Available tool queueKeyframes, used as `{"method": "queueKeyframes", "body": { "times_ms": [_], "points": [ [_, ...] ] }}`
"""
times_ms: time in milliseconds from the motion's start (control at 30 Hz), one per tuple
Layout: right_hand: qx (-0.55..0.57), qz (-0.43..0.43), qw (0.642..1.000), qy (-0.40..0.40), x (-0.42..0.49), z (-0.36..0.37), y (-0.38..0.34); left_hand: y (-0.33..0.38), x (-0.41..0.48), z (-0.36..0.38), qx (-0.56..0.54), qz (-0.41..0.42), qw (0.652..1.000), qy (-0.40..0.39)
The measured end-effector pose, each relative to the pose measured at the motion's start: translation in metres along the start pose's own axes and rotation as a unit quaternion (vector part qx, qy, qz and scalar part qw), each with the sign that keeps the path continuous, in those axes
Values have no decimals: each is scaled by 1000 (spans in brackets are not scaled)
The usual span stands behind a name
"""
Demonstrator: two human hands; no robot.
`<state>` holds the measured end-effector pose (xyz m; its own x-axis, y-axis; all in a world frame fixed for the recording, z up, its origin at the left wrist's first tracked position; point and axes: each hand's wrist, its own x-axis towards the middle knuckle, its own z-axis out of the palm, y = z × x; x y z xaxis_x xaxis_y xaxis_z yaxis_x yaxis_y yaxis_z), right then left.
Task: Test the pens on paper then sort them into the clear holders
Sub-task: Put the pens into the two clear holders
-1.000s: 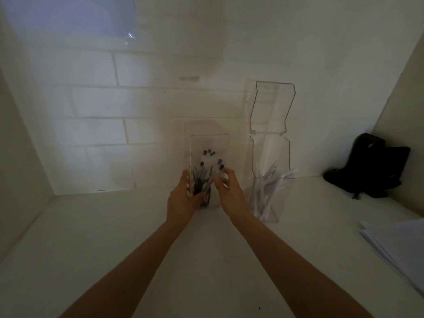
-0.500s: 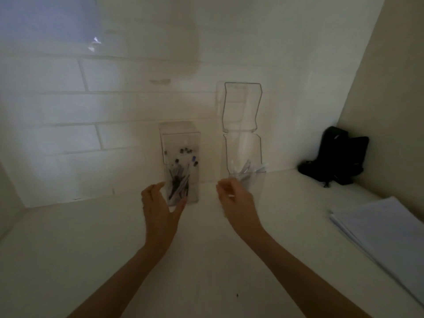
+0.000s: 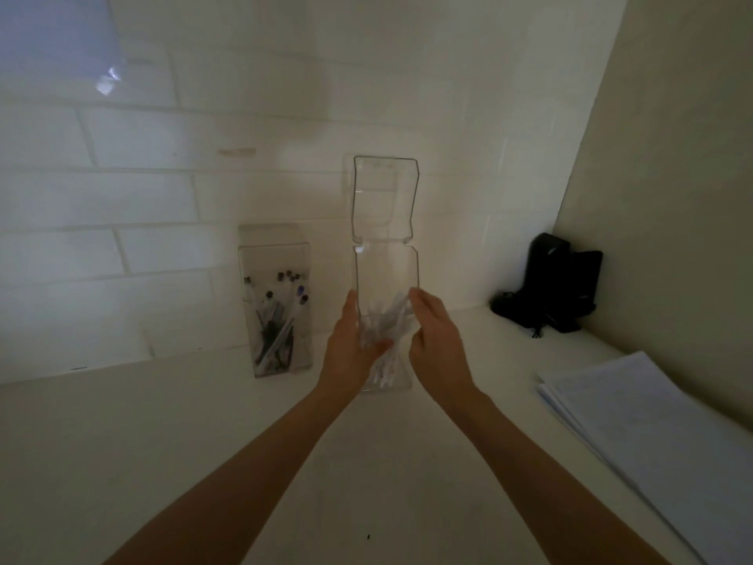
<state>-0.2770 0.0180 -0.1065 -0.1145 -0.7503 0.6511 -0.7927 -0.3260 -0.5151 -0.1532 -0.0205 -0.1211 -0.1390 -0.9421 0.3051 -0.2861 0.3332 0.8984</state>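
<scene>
1. Right, from my remote seat the left hand (image 3: 350, 344) sits at the centre of the frame, on the left side of the open-lidded clear holder (image 3: 385, 271). Its thumb curls across the front wall and its fingers run up the left edge, so it grips the holder.
2. The right hand (image 3: 438, 344) lies against the holder's right wall. Its fingers look fairly straight and press on the side rather than wrapping it.
3. The holder stands upright on the white counter (image 3: 203, 422), between the two hands. Its hinged lid (image 3: 385, 197) is flipped up above the body, in front of the tiled wall (image 3: 142, 197).
4. Inside it I see white pens (image 3: 385, 371) leaning together. They are blurred, so I cannot count them.
5. A second clear holder (image 3: 277, 254) stands just left of centre, close to the wall and apart from the left hand. It holds dark-capped pens (image 3: 277, 320) that lean at mixed angles.
6. A stack of paper (image 3: 652, 442) lies on the counter at the right edge of the frame, well apart from both hands.
7. A black object (image 3: 562, 287) sits in the right back corner of the counter; I cannot tell what it is.
</scene>
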Motion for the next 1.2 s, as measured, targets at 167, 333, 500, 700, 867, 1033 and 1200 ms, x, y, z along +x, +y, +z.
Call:
{"method": "queueKeyframes", "body": {
  "times_ms": [167, 333, 500, 700, 867, 1033, 1200],
  "points": [
    [-78, -33, 985, -149, 29, -2, 2, -4, -3, -3, -19, 25, 999, -5],
    [-132, -128, 963, -195, 27, -18, 12, -9, 2, -4, -10, 31, 999, -9],
    [189, 66, 979, 27, 70, -37, 16, -11, 15, -16, 37, 28, 998, -32],
    [361, 269, 890, -75, 153, -40, -1, -11, 21, -16, 36, -2, 997, -70],
    [368, 207, 899, -113, 150, -42, -27, -15, 18, -3, 22, 18, 998, -49],
    [305, 123, 944, -38, 109, -52, -24, -12, 15, -3, 19, 28, 998, -45],
    [238, 55, 969, -35, 44, -49, -7, -16, 16, -3, 17, 20, 999, -42]
  ]
}}
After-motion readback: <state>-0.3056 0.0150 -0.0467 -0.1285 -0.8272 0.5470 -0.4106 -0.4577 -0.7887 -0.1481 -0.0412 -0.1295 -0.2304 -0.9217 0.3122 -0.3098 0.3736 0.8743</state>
